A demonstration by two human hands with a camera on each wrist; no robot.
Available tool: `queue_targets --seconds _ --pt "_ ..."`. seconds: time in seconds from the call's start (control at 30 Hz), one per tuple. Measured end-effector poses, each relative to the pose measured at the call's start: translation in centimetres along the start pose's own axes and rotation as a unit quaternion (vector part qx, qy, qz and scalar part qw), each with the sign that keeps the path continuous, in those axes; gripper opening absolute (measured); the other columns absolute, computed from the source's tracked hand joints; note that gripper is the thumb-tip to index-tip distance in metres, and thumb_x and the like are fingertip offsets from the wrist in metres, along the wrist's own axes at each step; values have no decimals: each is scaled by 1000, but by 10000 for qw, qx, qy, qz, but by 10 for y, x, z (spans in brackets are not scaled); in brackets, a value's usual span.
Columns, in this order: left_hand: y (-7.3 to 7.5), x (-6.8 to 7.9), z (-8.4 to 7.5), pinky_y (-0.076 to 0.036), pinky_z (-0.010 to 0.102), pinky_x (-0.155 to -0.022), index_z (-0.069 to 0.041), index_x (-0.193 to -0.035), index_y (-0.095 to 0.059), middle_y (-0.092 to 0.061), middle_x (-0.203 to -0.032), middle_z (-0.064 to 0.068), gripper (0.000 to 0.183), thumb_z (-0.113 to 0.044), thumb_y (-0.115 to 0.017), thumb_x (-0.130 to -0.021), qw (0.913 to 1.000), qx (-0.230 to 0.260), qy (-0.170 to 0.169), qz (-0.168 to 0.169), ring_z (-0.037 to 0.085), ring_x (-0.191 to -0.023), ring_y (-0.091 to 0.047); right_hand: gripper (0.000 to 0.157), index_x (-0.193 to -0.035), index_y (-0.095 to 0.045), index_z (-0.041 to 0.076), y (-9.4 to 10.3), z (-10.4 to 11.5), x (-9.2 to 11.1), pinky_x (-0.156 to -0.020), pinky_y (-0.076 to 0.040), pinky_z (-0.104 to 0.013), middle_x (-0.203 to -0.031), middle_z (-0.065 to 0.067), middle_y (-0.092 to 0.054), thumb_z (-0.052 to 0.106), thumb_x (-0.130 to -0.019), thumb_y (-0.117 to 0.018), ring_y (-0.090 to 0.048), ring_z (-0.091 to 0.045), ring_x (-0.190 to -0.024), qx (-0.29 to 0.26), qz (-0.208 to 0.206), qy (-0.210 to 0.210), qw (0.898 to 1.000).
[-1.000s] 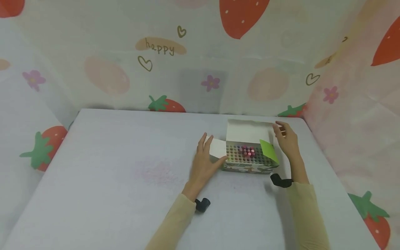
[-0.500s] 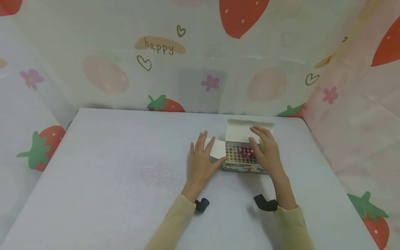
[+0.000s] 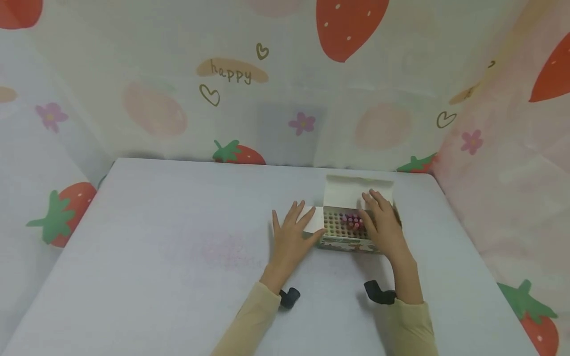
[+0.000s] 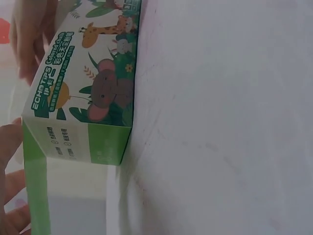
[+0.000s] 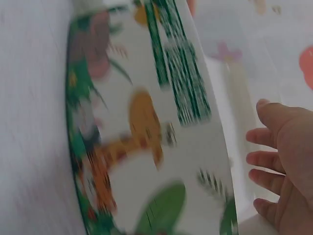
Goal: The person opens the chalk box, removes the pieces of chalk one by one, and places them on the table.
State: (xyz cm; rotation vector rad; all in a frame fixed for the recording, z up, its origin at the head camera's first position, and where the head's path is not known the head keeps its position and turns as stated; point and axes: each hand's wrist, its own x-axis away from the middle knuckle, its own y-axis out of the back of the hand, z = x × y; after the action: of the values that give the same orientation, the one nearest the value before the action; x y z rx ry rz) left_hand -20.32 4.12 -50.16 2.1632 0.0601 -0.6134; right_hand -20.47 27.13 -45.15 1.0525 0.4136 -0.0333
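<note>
A printed cardboard box of colored chalk [image 3: 340,244] lies on the table, its lid raised at the back. Rows of round holes show inside, with a cluster of pink and purple chalk sticks [image 3: 352,221] standing up near the middle. My left hand [image 3: 291,242] is spread at the box's left end, thumb at the front corner and fingers over the white side flap [image 3: 317,220]. Over the right end is my right hand [image 3: 386,232], fingers loosely extended, hiding the green flap there. In the right wrist view its fingers hover behind the box front [image 5: 142,147].
A white cloth covers the table [image 3: 178,247], faintly stained pink left of the box. Behind it hangs a backdrop [image 3: 285,74] printed with strawberries and hearts. Black wrist cameras sit on both wrists.
My right hand has come leftward from beside the raised lid to over the box's right end, covering the green flap. My left hand stays at the left end, its fingers now over the white flap.
</note>
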Motion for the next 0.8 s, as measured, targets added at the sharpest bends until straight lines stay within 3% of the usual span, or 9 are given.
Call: queue_targets --seconds 0.1,0.2,0.27,0.4,0.53,0.8 --pt "-1 2 1 -9 65 -105 -25 -134 -50 -42 -143 5 59 -53 -59 -84 9994 166 23 297 22 -136 -32 46 -135 -43 1 6 -14 3 -103 -24 -60 -142 -24 -35 23 -96 -51 -28 -43 -132 -26 -272 -5 9996" --pt "-4 4 4 -6 63 -106 -25 -140 -41 -37 -146 6 61 -55 -50 -88 9954 529 117 791 23 -138 -28 45 -135 -44 2 8 -29 6 -102 -22 -62 -143 -25 -34 24 -96 -50 -27 -44 -133 -203 -285 -184 9992" --pt "-7 5 7 -6 58 -110 -27 -143 -34 -32 -149 6 62 -56 -46 -90 9871 1038 246 1189 22 -140 -24 46 -138 -41 6 7 -38 8 -103 -18 -63 -146 -22 -29 27 -97 -47 -22 -43 -135 -466 -107 -420 9980" --pt "-11 8 7 -11 48 -113 -30 -147 -22 -21 -153 6 63 -56 -40 -92 9606 2031 601 1800 24 -141 -17 47 -142 -37 16 2 -50 11 -101 -16 -67 -153 -14 -18 31 -99 -43 -16 -41 -138 -1130 236 -816 9900" --pt "-12 11 4 -18 48 -111 -32 -148 -16 -15 -155 7 62 -55 -37 -94 9479 2365 714 2014 25 -142 -14 47 -143 -35 17 -2 -54 13 -101 -16 -67 -155 -11 -13 31 -99 -42 -13 -39 -139 -1458 331 -903 9846" --pt "-14 8 3 -19 40 -112 -26 -149 -7 -15 -154 5 57 -40 -31 -100 9305 2845 349 2280 21 -141 -16 51 -144 -31 8 -6 -57 12 -105 -15 -63 -154 -15 -15 33 -100 -39 -13 -39 -139 -1435 400 -953 9842"
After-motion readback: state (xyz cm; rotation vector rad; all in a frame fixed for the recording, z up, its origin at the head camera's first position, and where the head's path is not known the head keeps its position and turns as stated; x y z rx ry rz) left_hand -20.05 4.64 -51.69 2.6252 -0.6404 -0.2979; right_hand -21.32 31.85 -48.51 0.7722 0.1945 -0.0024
